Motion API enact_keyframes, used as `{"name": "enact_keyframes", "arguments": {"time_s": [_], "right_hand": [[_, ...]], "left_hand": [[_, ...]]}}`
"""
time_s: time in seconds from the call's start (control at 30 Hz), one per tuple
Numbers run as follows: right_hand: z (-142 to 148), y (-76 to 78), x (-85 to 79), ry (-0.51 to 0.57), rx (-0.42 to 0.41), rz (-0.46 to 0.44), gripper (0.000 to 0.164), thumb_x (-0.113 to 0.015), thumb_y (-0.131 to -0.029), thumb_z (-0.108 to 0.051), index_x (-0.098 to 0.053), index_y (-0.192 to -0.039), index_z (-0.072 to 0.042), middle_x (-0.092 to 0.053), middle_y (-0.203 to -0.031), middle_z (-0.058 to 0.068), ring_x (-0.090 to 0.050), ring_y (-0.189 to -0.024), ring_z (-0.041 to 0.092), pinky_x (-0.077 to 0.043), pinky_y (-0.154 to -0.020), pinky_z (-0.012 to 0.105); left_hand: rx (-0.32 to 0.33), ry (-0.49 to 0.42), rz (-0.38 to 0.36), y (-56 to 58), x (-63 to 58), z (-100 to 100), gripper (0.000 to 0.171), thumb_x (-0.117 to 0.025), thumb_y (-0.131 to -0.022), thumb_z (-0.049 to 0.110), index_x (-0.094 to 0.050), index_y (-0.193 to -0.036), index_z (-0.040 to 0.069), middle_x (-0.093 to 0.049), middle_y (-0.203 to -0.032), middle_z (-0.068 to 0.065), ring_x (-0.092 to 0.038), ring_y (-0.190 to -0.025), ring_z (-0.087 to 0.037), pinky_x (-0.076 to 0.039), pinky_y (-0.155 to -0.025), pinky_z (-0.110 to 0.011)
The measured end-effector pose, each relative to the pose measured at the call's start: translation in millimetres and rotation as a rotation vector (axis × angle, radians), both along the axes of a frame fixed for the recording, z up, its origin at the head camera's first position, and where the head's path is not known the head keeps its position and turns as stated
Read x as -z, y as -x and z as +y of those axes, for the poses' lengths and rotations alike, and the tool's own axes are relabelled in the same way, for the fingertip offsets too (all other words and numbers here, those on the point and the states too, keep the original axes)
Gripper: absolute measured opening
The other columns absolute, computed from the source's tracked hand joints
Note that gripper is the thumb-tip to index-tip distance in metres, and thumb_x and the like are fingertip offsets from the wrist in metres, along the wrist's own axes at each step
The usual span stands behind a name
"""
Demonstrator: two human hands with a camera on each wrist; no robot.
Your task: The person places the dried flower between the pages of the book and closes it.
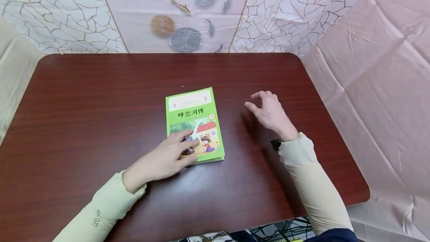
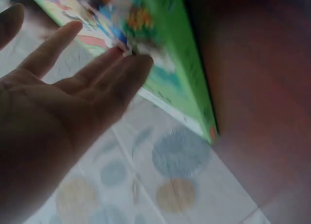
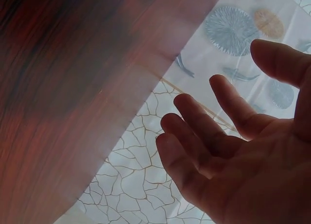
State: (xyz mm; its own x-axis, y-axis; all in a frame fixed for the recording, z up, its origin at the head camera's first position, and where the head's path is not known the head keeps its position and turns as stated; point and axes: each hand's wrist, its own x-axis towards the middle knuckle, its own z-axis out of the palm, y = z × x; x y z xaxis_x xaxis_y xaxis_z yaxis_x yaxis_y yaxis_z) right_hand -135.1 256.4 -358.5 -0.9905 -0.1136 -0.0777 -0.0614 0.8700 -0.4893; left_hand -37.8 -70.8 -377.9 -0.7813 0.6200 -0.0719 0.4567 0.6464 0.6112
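Note:
A green paperback book (image 1: pixel 193 113) with an illustrated cover and dark Chinese title lies closed on the table, slightly tilted. Over its lower left part reaches my left hand (image 1: pixel 168 156), fingers spread and loosely bent, covering some of the picture. The left wrist view shows those fingertips close to the cover of the book (image 2: pixel 170 54), with its spine in sight. To the right of the book, my right hand (image 1: pixel 270 113) hovers above the table with nothing in it. Its relaxed, parted fingers (image 3: pixel 194 117) show in the right wrist view.
The dark red-brown wooden table (image 1: pixel 100 85) has rounded corners. Behind it hangs a patterned cloth (image 1: pixel 188 14) with fish and round shapes. A pinkish cloth (image 1: pixel 379 85) borders the right side. The person's legs and some patterned fabric show at the front edge.

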Motion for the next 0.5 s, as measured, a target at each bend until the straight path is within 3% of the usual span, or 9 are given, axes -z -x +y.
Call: {"name": "enact_keyframes", "arguments": {"time_s": [0.13,0.27,0.37,0.5], "right_hand": [[-1.2,1.4,4.3,-0.047,0.004,0.079,0.053,-0.061,-0.096,-0.036,-0.049,-0.133,0.0,-0.045,-0.133,0.022,-0.037,-0.122,0.041,-0.034,-0.097,0.056],[-2.1,5.3,10.0,-0.174,0.025,0.224,0.072,-0.058,-0.096,-0.043,-0.03,-0.149,-0.004,-0.027,-0.152,0.023,-0.023,-0.139,0.042,-0.025,-0.104,0.061],[-1.5,5.5,14.4,-0.283,0.027,0.292,0.081,-0.051,-0.097,-0.053,-0.018,-0.155,-0.009,-0.012,-0.159,0.02,-0.007,-0.146,0.037,-0.015,-0.11,0.059],[0.1,2.1,20.3,-0.362,0.003,0.272,0.085,-0.04,-0.095,-0.065,-0.014,-0.156,-0.011,0.0,-0.162,0.016,0.004,-0.148,0.033,-0.006,-0.114,0.057]], "left_hand": [[0.022,0.118,0.125,-6.0,8.5,7.2,0.044,-0.066,-0.092,0.039,-0.064,-0.128,0.013,-0.038,-0.149,-0.017,-0.035,-0.136,-0.037,-0.035,-0.102,-0.058],[0.037,0.172,0.218,-6.8,12.8,9.7,0.043,-0.07,-0.089,0.038,-0.065,-0.124,0.014,-0.041,-0.146,-0.018,-0.037,-0.135,-0.034,-0.037,-0.1,-0.055],[0.035,0.189,0.251,-7.2,15.4,11.6,0.042,-0.07,-0.088,0.038,-0.065,-0.123,0.015,-0.043,-0.145,-0.017,-0.038,-0.134,-0.033,-0.038,-0.1,-0.053],[0.036,0.205,0.244,-8.4,19.7,12.8,0.039,-0.069,-0.089,0.039,-0.066,-0.121,0.016,-0.044,-0.144,-0.016,-0.04,-0.133,-0.033,-0.038,-0.099,-0.053]]}}
